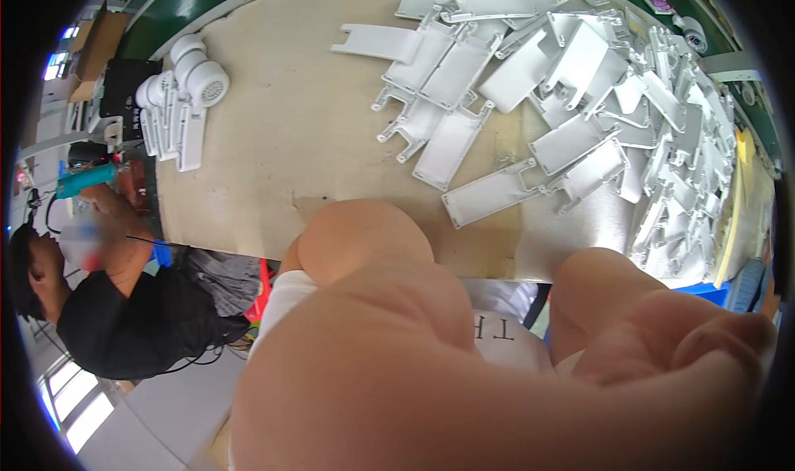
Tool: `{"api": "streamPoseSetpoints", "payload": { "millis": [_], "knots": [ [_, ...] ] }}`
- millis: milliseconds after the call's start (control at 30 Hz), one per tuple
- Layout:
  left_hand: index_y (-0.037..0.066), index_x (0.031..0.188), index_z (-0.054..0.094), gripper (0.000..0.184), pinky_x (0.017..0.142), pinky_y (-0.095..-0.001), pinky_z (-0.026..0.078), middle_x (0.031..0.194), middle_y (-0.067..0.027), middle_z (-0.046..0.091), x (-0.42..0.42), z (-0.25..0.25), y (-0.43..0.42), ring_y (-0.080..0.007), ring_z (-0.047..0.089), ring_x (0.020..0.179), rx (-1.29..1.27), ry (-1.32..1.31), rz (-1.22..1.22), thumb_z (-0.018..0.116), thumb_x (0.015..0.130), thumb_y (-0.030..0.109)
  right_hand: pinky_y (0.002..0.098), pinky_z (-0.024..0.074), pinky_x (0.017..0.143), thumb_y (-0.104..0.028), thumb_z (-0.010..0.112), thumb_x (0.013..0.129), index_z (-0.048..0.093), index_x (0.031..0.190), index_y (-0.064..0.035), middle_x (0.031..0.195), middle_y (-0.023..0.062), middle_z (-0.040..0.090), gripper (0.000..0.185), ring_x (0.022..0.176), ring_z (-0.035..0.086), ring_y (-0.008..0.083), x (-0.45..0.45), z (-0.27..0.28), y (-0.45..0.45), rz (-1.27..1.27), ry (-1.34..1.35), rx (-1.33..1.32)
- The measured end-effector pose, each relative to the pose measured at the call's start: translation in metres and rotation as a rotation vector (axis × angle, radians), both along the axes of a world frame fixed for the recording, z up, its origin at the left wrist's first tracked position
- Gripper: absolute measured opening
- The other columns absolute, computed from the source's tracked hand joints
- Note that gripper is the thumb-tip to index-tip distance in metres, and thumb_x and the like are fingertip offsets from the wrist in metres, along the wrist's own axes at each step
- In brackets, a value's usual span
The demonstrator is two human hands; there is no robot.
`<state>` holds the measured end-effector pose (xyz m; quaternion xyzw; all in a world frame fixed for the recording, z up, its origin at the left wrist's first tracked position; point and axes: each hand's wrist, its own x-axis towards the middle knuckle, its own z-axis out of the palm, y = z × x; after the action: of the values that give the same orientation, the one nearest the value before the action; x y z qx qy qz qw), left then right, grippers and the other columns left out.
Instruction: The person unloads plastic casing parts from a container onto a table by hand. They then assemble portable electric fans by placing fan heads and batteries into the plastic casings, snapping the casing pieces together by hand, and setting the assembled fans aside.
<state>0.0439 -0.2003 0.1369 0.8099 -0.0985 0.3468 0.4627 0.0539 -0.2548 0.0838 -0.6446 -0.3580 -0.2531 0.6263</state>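
Observation:
Both of my bare arms are raised close to the camera, blurred and very large. My left arm (356, 371) fills the lower middle and stretches toward the right edge; its fingers cannot be made out clearly. At the lower right, my right hand (704, 338) appears with its fingers curled, near the end of my left arm. Whether anything lies inside those fingers is hidden. Neither hand touches the table. Beyond my arms, many white plastic cover plates (460, 65) with notched ends are heaped on the table (273, 123).
Several white handheld parts with round grilled heads (207, 83) lie at the table's left. A co-worker in a black top (141, 330) sits on the left, near a teal tool (85, 181). A yellow strip (737, 206) runs along the right edge. A cardboard box (101, 48) stands back left.

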Motion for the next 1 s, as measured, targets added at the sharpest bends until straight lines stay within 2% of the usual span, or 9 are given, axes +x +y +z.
{"api": "streamPoseSetpoints", "payload": {
  "millis": [467,667,800,833,933,967,1000],
  "knots": [
    [0.004,0.077,0.051,0.008,0.054,-0.0289,0.045,0.086,-0.0116,0.056,0.012,0.0,0.019,-0.0185,0.052,0.065,0.38,0.029,-0.035,0.051,0.069,0.005,0.022,0.0393,0.045,-0.014,0.054,0.047,0.057,0.069,-0.0001,0.07,0.0076,0.056,0.026,0.058,0.053,0.0156,-0.018,0.003,0.038,-0.06,0.083,0.316],
    [0.004,0.076,0.051,0.008,0.053,-0.0291,0.045,0.087,-0.0117,0.056,0.019,-0.007,0.016,-0.0187,0.052,0.065,0.426,-0.026,-0.048,0.05,0.069,0.004,0.0218,0.0391,0.045,-0.015,0.054,0.046,0.057,0.068,0.0,0.07,0.0075,0.056,0.027,0.058,0.053,0.0154,-0.019,0.006,0.038,-0.084,0.052,0.336],
    [0.004,0.076,0.05,0.008,0.053,-0.0292,0.045,0.087,-0.0118,0.056,0.013,0.008,0.027,-0.0189,0.052,0.065,0.345,-0.212,-0.003,0.049,0.068,0.004,0.0217,0.039,0.044,-0.015,0.054,0.045,0.057,0.067,0.0001,0.07,0.0074,0.056,0.027,0.057,0.053,0.0154,0.004,0.016,0.02,-0.06,-0.123,0.241],
    [0.004,0.076,0.05,0.008,0.053,-0.0292,0.045,0.087,-0.0118,0.056,-0.015,0.02,0.025,-0.0189,0.052,0.065,0.326,-0.293,0.009,0.049,0.068,0.004,0.0216,0.039,0.044,-0.015,0.054,0.045,0.057,0.067,0.0001,0.069,0.0074,0.056,0.027,0.057,0.053,0.0153,0.016,0.023,0.015,-0.056,-0.201,0.22],
    [0.005,0.076,0.05,0.008,0.053,-0.0293,0.045,0.087,-0.0118,0.056,0.008,0.035,0.02,-0.019,0.052,0.066,0.311,-0.559,0.009,0.049,0.068,0.003,0.0215,0.0389,0.044,-0.016,0.054,0.044,0.057,0.066,0.0002,0.069,0.0073,0.056,0.028,0.057,0.053,0.0153,0.049,0.055,0.003,-0.08,-0.456,0.202],
    [0.003,0.08,0.052,0.01,0.056,-0.0306,0.046,0.09,-0.0135,0.057,0.012,0.041,0.03,-0.0215,0.054,0.069,0.331,-0.51,-0.059,0.048,0.07,0.003,0.0215,0.0389,0.044,-0.016,0.054,0.044,0.057,0.066,0.0002,0.069,0.0073,0.056,0.028,0.057,0.053,0.0152,0.051,0.068,0.004,-0.085,-0.529,0.207],
    [0.002,0.084,0.053,0.013,0.058,-0.0319,0.047,0.094,-0.0153,0.058,0.014,0.045,0.044,-0.0241,0.056,0.072,0.358,-0.452,-0.122,0.048,0.073,0.003,0.0244,0.0421,0.049,-0.015,0.056,0.049,0.058,0.074,-0.0009,0.077,0.0067,0.056,0.03,0.066,0.054,0.0166,0.064,0.076,-0.026,0.282,-0.565,-0.208]
  ]
}}
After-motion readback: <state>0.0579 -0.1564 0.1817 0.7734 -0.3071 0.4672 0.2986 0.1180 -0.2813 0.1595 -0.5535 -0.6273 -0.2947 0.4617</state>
